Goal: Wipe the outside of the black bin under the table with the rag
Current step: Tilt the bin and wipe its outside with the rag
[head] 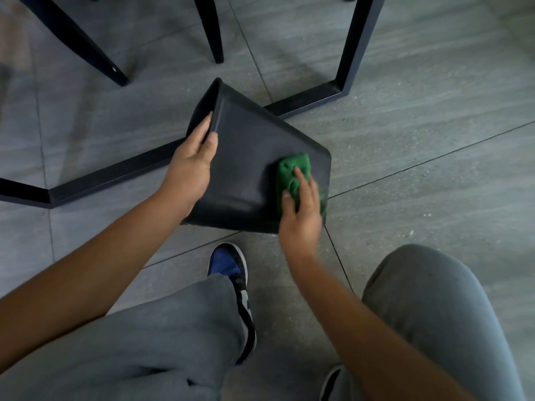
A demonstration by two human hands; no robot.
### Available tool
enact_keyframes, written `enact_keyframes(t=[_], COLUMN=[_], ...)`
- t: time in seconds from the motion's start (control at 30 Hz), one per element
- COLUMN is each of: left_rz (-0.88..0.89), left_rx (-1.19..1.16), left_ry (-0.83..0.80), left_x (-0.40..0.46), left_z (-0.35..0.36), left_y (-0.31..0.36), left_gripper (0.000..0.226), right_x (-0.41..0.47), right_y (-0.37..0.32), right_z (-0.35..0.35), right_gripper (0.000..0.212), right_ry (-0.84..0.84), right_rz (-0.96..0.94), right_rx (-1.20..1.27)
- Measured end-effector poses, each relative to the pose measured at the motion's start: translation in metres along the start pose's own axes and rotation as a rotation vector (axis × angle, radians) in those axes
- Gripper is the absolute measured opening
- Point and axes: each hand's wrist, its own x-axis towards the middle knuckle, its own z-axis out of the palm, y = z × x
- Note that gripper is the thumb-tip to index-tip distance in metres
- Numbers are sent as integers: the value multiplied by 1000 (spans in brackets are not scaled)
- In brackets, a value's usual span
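Black bin (pixel 246 157): plastic, tapered, tipped on its side on the grey tiled floor (pixel 419 134), open mouth toward 11 o'clock, base toward 5 o'clock. One broad outer wall faces up. It lies across the black metal floor bar (pixel 110 175) of the counter frame, near the centre of view.

Rag (pixel 291 169): green, bunched, pressed flat against the upturned wall near the bin's base corner, at about 4 o'clock from the bin's middle.

Right hand (pixel 301 209): laid over the rag, fingers bent down into the cloth and gripping it against the bin wall (outer fingers slightly blurred).

Left hand (pixel 192 160): clamped on the bin's rim at its 9 o'clock side, fingers curled over the lip into the mouth, thumb lying on the outer wall.

Counter frame: black square-section upright (pixel 359 44) at 1 o'clock, joined to the floor bar.

Chair legs (pixel 210 30): two black, tapered, at 11 and 12 o'clock, well apart from the bin.

Person: crouching, grey trousers (pixel 428 308) on both knees at 5 and 7 o'clock; one blue, black and white shoe (pixel 231 267) at 6 o'clock, just below the bin.
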Motion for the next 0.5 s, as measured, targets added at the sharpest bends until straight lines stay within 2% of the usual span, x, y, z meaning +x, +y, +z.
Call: enact_keyframes(t=[0.13, 0.27, 0.4, 0.5], left_rz=[-46, -244, -170, -121], left_rx=[-36, -106, -109, -20], left_ry=[19, -8, -22, -9], left_x=[0, 1, 3, 5], left_z=[7, 10, 11, 11], left_y=[5, 10, 13, 7], left_gripper=[47, 82, 72, 58], right_x=[-40, -51, -22, 13], right_y=[-28, -53, -53, -48], right_z=[19, 37, 44, 43], right_gripper=[50, 55, 62, 62], right_ry=[-72, -130, -78, -24], right_rz=[-129, -262, -347, -303], right_rx=[89, 78, -41, -102])
